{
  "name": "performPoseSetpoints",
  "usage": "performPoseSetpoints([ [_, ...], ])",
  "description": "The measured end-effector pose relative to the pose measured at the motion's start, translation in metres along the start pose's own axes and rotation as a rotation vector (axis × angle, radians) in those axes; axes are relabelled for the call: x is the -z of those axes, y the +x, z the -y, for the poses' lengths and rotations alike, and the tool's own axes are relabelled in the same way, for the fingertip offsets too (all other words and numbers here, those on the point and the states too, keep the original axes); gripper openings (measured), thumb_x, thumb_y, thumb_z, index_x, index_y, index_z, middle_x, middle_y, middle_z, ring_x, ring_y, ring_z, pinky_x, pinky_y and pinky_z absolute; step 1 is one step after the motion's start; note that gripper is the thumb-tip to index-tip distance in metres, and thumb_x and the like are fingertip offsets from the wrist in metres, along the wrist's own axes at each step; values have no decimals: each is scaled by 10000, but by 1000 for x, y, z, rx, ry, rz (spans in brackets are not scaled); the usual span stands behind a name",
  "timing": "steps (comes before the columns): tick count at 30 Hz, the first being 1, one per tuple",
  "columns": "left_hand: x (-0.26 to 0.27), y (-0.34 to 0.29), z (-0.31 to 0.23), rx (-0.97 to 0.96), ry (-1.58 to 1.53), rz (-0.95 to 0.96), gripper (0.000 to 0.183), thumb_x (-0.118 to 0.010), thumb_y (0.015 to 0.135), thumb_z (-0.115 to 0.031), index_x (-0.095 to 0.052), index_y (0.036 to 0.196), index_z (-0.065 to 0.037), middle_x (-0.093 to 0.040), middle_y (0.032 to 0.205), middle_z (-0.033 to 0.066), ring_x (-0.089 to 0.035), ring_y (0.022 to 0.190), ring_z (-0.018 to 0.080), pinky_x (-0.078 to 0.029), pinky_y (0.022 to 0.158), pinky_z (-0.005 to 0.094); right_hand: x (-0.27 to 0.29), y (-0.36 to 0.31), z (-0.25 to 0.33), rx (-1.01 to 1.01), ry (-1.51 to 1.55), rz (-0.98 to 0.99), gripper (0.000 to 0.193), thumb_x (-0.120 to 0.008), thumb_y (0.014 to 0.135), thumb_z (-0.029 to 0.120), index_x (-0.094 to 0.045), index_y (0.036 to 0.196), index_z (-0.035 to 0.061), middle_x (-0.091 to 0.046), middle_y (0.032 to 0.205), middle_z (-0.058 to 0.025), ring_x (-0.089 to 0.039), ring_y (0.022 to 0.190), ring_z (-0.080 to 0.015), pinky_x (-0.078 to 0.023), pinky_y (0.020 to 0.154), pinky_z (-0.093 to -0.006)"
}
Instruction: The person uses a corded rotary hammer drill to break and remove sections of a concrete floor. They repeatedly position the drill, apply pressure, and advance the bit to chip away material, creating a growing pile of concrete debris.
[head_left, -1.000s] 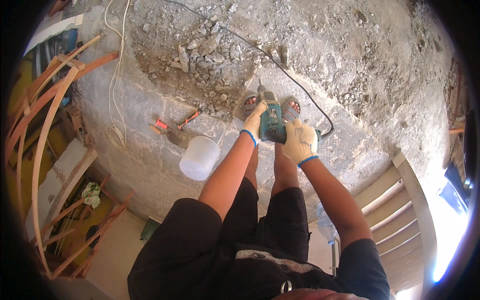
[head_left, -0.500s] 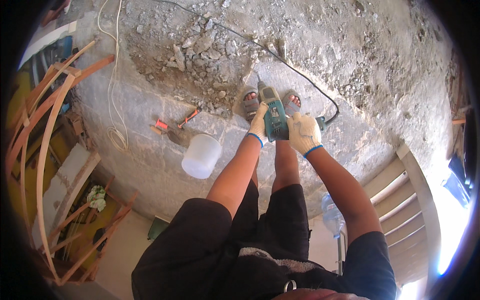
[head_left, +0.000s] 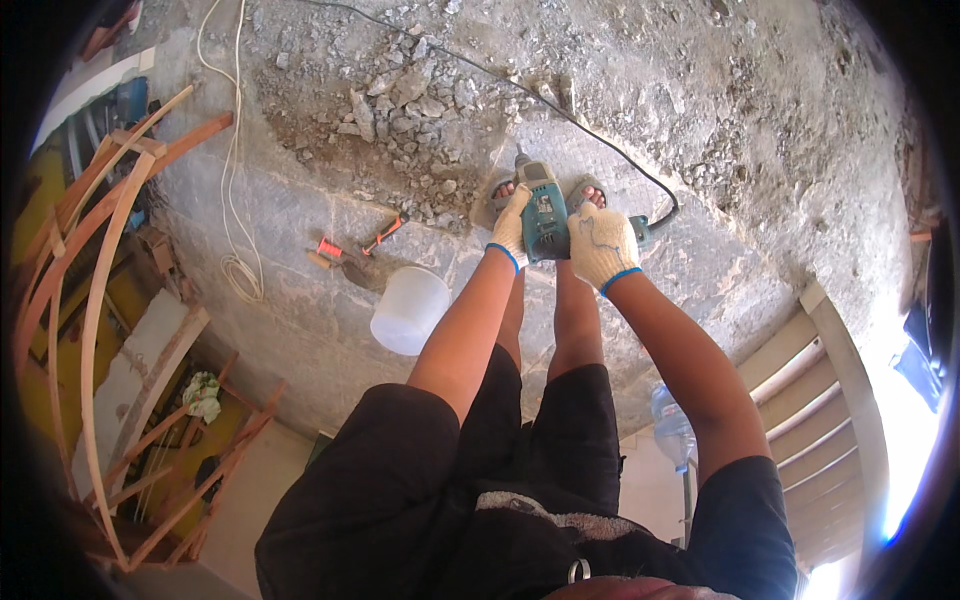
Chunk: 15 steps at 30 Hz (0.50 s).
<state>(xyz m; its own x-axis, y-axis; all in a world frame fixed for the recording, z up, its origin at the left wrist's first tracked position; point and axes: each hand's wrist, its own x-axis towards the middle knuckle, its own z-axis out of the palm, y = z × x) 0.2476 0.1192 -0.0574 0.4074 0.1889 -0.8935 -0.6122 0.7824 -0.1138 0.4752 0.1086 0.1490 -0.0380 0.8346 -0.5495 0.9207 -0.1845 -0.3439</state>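
Presently, your left hand (head_left: pixel 511 230) holds the teal power drill (head_left: pixel 545 222) along its side, your right hand (head_left: pixel 603 245) its rear; bit points toward the broken edge of the floor (head_left: pixel 320 365).

Left of the long, teal, plastic-bodied power drill (head_left: pixel 546 222) sits the white, cylindrical plastic bucket (head_left: pixel 410 308), and there's jagged grey stone rubble (head_left: pixel 405 112) beyond both!

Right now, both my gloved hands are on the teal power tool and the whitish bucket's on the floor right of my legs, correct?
No, the head view shows the bucket on the floor left of your legs. Your gloved left hand and right hand are indeed on the power tool.
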Motion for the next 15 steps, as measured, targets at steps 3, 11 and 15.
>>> performPoseSetpoints([
  [3, 7, 8, -4, -37, 130, 5, 500, -642, 1161, -539, -715, 1416, -115, -807, 1284, 107, -801, 1106, 282, -680, 973, 492, 0, 3, 2, -12, 15, 22, 152, -701, 941, 179, -811, 964, 77, -743, 1054, -190, -784, 973, -397, -622, 840, -527],
  [11, -11, -5, -10, -15, 108, 7, 490, -636, 1168, -537, -713, 1414, -121, -808, 1284, 106, -804, 1098, 273, -686, 957, 481, 3, 8, 12, -19, 3, 31, 164, -696, 939, 169, -812, 971, 58, -743, 1067, -201, -785, 989, -402, -618, 871, -545],
  [15, -16, -11, -10, -32, 161, -43, 490, -647, 1163, -530, -720, 1400, -108, -807, 1280, 112, -803, 1092, 273, -684, 954, 474, -1, 8, 14, -23, 12, 25, 163, -696, 932, 164, -812, 976, 58, -742, 1078, -208, -783, 995, -408, -618, 877, -541],
])
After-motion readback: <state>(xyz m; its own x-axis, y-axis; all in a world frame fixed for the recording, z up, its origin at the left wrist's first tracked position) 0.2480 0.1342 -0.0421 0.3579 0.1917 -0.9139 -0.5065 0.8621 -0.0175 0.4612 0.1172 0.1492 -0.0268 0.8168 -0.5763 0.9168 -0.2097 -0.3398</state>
